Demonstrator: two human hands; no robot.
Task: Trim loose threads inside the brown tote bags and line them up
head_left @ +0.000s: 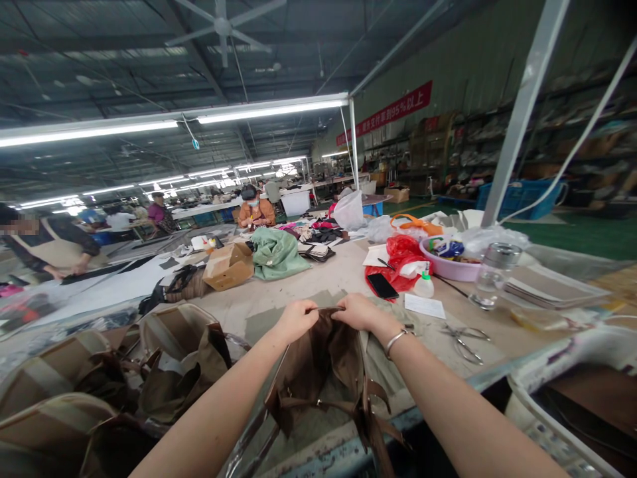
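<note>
A brown bag (pixel 318 372) with dangling straps lies over the near edge of the worktable (pixel 279 299). My left hand (pixel 297 320) and my right hand (pixel 359 312) are both closed in a pinch on the bag's upper rim, a few centimetres apart. A metal bracelet (pixel 395 340) sits on my right wrist. Several similar tan and brown bags (pixel 169 358) are heaped to the left of my arms.
Scissors (pixel 465 338), a white slip of paper (pixel 424 305), a black phone (pixel 382 286), a clear jar (pixel 492 273), a pink basin (pixel 450 265) and red plastic (pixel 401 252) lie to the right. A cardboard box (pixel 229 265) and green cloth (pixel 276 253) sit farther back. Other people work at tables behind.
</note>
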